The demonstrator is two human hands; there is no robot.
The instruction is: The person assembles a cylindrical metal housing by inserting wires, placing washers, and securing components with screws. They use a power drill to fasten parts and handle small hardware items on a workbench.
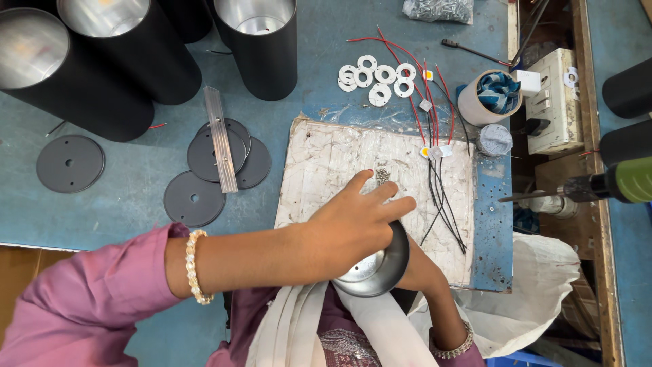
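A person in a pink sleeve works at a blue table, seen from above. The left hand reaches across the body with fingers spread flat and open, fingertips resting on a worn white board just beside a small pile of tiny metal screws. It grips nothing yet. The right hand is mostly hidden beneath the left forearm; it appears to steady a black cylindrical metal lamp housing with a shiny silver inside, held near the person's lap at the board's near edge, though its finger grip cannot be seen.

Judging from this, the step in hand is picking up a screw for the housing. The next move would call for a fine pinch of one screw without scattering the rest.

On the board's right side lie red and black wires with small yellow LED chips. Beyond it sit white plastic rings, flat black metal discs, and tall black cylinder housings. A green power drill lies at the right.
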